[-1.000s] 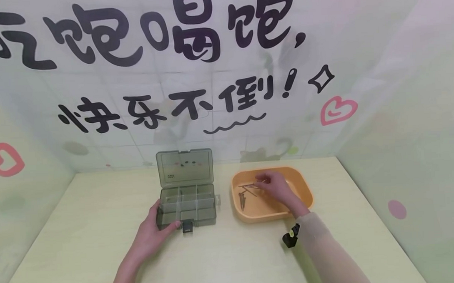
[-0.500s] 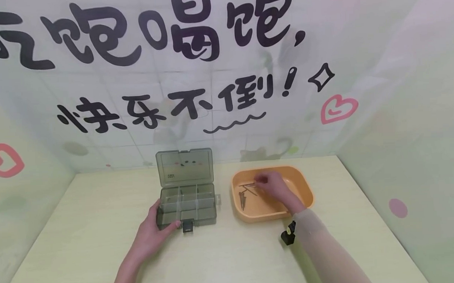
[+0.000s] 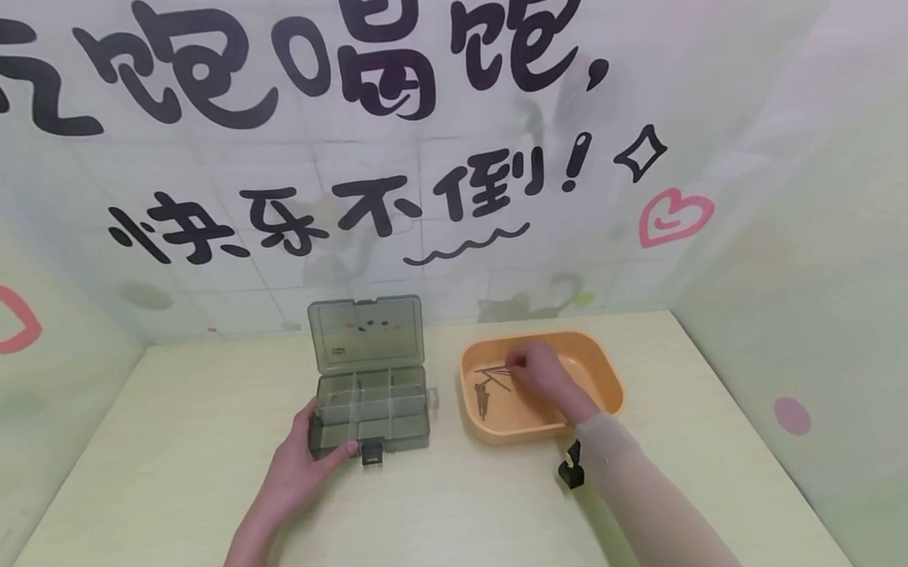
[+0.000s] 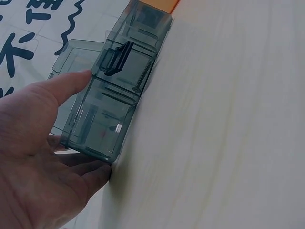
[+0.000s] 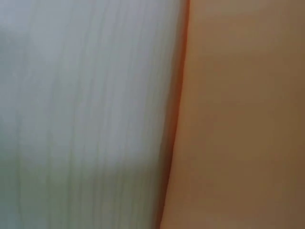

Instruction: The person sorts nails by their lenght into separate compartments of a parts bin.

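Note:
A grey translucent divided storage box point(image 3: 372, 428) stands on the table with its lid point(image 3: 366, 335) raised. My left hand point(image 3: 291, 473) grips its near left corner, the thumb on the front by the black latch point(image 3: 372, 451) and the fingers round the side. In the left wrist view a screw point(image 4: 143, 78) shows through the wall of the box. To the right stands an orange tray point(image 3: 504, 438) with several thin metal screws point(image 3: 482, 399) in its left part. Over these, my right hand point(image 3: 543, 372) reaches in with bent fingers at the screws' ends; whether it pinches one is too small to tell.
A pale wood-grain table point(image 3: 432, 518) carries both containers, which stand apart. A printed wall sheet point(image 3: 378, 261) rises behind them, with side panels at left and right. A small black device point(image 3: 571, 471) sits at my right wrist. The right wrist view shows the tray's wall point(image 5: 238, 119) and tabletop.
My right hand stays over the screws; its fingers have drawn closer together and the wrist has shifted slightly. The left hand keeps its grip on the box. The head view has shifted a little.

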A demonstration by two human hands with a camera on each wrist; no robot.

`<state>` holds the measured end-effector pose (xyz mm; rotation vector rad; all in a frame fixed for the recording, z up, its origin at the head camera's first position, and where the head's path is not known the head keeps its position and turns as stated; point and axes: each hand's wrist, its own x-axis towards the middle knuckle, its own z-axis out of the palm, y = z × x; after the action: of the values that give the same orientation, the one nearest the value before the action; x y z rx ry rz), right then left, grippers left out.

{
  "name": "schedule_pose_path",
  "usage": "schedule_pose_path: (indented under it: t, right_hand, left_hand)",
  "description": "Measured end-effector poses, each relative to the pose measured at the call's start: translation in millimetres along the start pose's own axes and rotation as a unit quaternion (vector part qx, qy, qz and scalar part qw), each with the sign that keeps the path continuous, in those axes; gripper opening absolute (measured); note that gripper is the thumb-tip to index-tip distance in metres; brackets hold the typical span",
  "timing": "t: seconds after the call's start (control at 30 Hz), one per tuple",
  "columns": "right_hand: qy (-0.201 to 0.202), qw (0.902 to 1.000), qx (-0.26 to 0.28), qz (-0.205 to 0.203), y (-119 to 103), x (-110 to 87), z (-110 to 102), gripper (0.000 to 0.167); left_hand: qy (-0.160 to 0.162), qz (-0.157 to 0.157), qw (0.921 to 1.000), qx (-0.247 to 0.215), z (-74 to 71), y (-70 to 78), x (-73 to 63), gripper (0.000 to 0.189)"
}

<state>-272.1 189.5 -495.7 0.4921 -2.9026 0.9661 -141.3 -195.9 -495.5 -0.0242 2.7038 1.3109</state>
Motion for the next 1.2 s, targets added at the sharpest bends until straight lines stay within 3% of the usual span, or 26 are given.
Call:
schedule_pose_path:
  t: [0.33, 0.73, 1.0, 1.2]
  right_hand:
    - [-0.006, 0.9997, 0.025, 0.002, -2.3, -2.1, -3.0, 0.009]
    - [-0.048, 0.9973, 0.013, 0.053, -7.3, 0.4, -2.4, 0.007]
    - [-0.059, 0.9962, 0.023, 0.059, -5.8, -1.6, -4.5, 0.009]
    - [-0.059, 0.9966, 0.024, 0.053, -3.5, -3.3, -4.7, 0.01]
  left_hand:
    - [0.001, 0.01, 0.9999, -0.005, 0.3, -2.2, 0.4, 0.108]
    - [0.004, 0.012, 0.9999, -0.006, 0.0, -4.7, 0.0, 0.107]
    - [0.006, 0.018, 0.9997, -0.014, 0.7, -4.7, 0.8, 0.107]
    - [-0.001, 0.006, 0.9999, -0.015, 1.0, -3.5, 0.3, 0.108]
